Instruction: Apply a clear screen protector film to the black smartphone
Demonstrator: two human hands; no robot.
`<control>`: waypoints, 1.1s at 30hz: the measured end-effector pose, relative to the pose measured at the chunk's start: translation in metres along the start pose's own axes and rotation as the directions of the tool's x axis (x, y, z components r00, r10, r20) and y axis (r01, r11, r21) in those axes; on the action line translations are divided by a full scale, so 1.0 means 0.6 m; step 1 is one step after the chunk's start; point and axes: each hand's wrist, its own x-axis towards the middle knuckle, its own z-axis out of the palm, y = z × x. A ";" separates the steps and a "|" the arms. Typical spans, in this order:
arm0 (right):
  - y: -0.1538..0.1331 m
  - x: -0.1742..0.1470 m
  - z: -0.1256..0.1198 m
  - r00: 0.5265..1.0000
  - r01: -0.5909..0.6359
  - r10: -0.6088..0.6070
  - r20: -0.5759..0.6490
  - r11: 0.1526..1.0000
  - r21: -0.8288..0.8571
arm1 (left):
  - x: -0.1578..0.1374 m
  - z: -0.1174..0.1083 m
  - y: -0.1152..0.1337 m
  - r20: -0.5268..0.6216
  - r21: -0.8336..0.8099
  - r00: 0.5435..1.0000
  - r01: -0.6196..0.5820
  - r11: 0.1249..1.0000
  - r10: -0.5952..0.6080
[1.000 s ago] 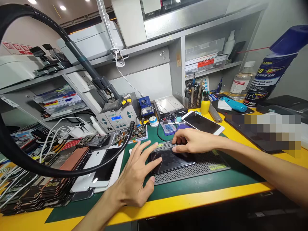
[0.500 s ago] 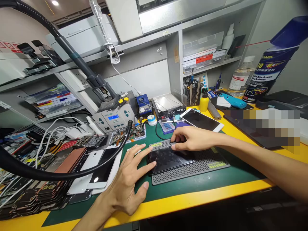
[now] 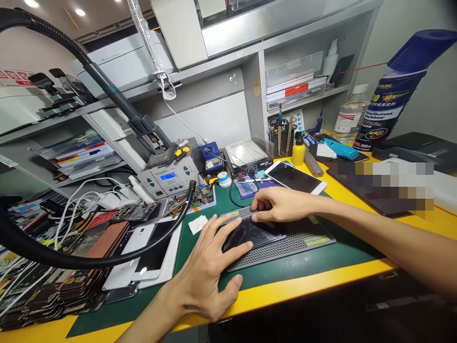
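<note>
1. On the grey ribbed mat [image 3: 303, 238] in the middle of the bench lies a dark phone [image 3: 255, 233], flat, its glossy face mottled with reflections.
2. The left hand [image 3: 205, 281] rests with its fingers spread wide, one fingertip pressing on the near left corner of the phone; it grips nothing.
3. The right hand [image 3: 282, 205] is curled over the far edge of the phone, fingertips bent down onto that edge; whether they pinch anything small I cannot tell.
4. To my eye the step in hand is steadying the phone on the mat while feeling along its top edge. A next move would call for light, even pressure, since the glass looks slick and the mat's ridges are what keep it from sliding.
5. Beside the mat sits a small white wipe [image 3: 197, 224], soft and crumpled. Beyond the right hand lies a white-framed phone [image 3: 296, 178], smooth and rectangular, on the green bench cover [image 3: 321, 264].
</note>
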 end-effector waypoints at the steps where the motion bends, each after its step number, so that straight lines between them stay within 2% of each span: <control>1: 0.000 0.001 0.000 1.000 0.002 -0.002 0.002 1.000 0.002 | 0.003 0.000 0.001 0.001 0.000 1.000 0.002 1.000 -0.002; 14: 0.009 0.004 -0.003 0.999 0.021 -0.023 0.030 0.998 0.066 | 0.054 0.009 0.028 0.016 0.011 0.999 -0.031 0.999 0.031; 26: 0.036 0.022 -0.010 0.999 -0.006 0.014 -0.037 0.977 0.212 | 0.097 0.022 0.047 0.002 0.019 0.999 -0.041 0.999 0.041; 33: 0.040 0.027 -0.014 0.998 -0.047 0.055 -0.017 0.951 0.306 | 0.086 0.009 0.036 -0.051 0.078 0.998 -0.043 0.996 0.047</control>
